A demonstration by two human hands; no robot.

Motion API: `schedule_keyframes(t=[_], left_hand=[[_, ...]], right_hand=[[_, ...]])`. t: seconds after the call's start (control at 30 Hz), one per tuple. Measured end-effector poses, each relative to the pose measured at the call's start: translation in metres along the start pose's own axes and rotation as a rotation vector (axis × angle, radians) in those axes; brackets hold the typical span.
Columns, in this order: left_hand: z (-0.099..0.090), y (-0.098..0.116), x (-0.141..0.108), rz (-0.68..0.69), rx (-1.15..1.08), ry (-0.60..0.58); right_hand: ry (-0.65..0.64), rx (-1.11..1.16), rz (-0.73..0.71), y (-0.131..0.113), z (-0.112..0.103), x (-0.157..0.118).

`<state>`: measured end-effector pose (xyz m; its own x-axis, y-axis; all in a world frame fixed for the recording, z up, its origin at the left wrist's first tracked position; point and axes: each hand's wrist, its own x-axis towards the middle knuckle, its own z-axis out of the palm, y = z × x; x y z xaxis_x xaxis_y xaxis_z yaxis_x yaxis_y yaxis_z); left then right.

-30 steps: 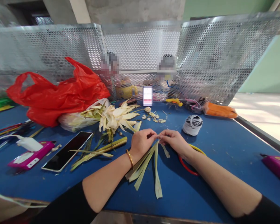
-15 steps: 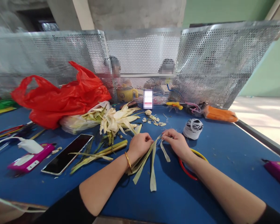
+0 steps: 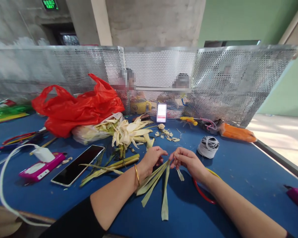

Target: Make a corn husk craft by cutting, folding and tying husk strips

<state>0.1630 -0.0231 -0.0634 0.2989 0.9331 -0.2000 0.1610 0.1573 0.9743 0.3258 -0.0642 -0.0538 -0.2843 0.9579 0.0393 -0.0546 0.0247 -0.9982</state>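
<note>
Several pale green husk strips [image 3: 165, 195] fan out over the blue table toward me, their upper ends gathered at my right hand. My right hand [image 3: 183, 161] pinches those ends between thumb and fingers. Just left of it is my left hand [image 3: 154, 159], index finger stretched toward the gathered ends, the other fingers curled; it does not seem to grip the strips. A small strip end [image 3: 180, 175] hangs below my right hand. Behind my hands lies a pile of cream husks [image 3: 131, 132]. A ball of white string [image 3: 208, 147] stands to the right.
On the left are a red plastic bag [image 3: 81, 109], a black phone [image 3: 78, 165], a magenta power strip [image 3: 41, 170] and green stalks [image 3: 114, 163]. A red ring [image 3: 203, 193] lies under my right forearm. A perforated metal screen [image 3: 161, 66] stands behind, people beyond it.
The camera view has tilted up, so the scene sits lower. My right hand has closed in on the gathered strip ends, and my left index finger has straightened, its pinch loosened.
</note>
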Motion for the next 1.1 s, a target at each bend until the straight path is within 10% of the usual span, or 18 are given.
schedule_keyframes(t=[0.2,0.8,1.1], left_hand=[[0.000,0.002,-0.002,-0.032,-0.432,-0.268],[0.005,-0.006,0.001,0.282,0.116,0.177],[0.011,0.000,-0.006,0.257,-0.125,0.111]], right_hand=[[0.009,-0.024,-0.032,0.009,-0.003,0.005],[0.112,-0.162,-0.129,0.008,0.003,0.005],[0.085,0.045,-0.108,0.006,0.005,0.002]])
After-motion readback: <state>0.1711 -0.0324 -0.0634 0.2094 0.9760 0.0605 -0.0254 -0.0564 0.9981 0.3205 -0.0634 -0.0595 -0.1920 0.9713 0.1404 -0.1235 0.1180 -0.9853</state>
